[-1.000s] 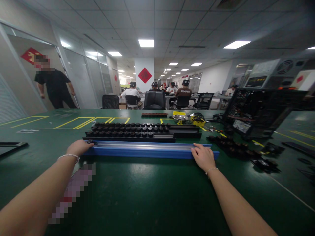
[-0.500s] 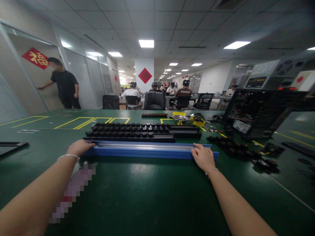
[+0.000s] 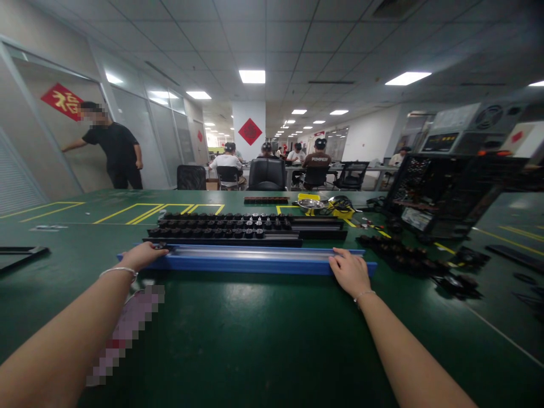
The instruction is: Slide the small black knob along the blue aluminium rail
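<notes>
Green and marked with yellow lines, the table (image 3: 263,340) stretches away in front of the person. An open black computer case (image 3: 450,192) stands at its right side. Nearer the middle, a long blue rail (image 3: 250,264) lies crosswise on the table, its pale, shiny channel facing up. Just beyond it and roughly parallel, black rails (image 3: 225,242) carry rows of round black parts (image 3: 204,232), with bare stretches toward their right ends. More black parts (image 3: 403,255) are heaped to the right of the blue rail. The right hand (image 3: 351,272) is partly curled over the blue rail near its right end, gripping it by the edges. Toward the other end, the left hand (image 3: 143,256) reaches across the rail, thumb and fingers nearly together on a small black piece (image 3: 162,246) at the channel.
</notes>
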Motion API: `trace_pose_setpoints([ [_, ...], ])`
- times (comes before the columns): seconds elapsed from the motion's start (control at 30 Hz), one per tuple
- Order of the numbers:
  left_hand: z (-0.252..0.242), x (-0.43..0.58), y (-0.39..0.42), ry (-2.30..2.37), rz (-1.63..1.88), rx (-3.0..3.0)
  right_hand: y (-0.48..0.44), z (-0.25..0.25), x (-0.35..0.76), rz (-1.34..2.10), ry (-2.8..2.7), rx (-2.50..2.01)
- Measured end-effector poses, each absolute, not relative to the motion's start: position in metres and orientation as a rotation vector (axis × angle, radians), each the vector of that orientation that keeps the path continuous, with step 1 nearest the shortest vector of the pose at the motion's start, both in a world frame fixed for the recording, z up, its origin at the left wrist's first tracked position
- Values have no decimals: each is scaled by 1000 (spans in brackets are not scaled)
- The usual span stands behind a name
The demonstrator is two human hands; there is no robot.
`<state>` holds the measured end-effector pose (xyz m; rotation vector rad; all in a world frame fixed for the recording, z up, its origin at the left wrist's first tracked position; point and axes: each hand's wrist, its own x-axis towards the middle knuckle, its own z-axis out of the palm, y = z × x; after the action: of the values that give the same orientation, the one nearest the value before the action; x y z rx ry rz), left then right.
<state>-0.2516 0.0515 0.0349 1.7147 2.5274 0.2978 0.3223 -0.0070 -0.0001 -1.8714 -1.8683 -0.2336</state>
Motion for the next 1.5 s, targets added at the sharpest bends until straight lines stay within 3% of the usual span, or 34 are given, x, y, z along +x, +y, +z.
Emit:
trace_pose_setpoints([
  [1.5,30,-213,51,2437,178,1728,-5,-2,323,-249,-1873,-1856],
])
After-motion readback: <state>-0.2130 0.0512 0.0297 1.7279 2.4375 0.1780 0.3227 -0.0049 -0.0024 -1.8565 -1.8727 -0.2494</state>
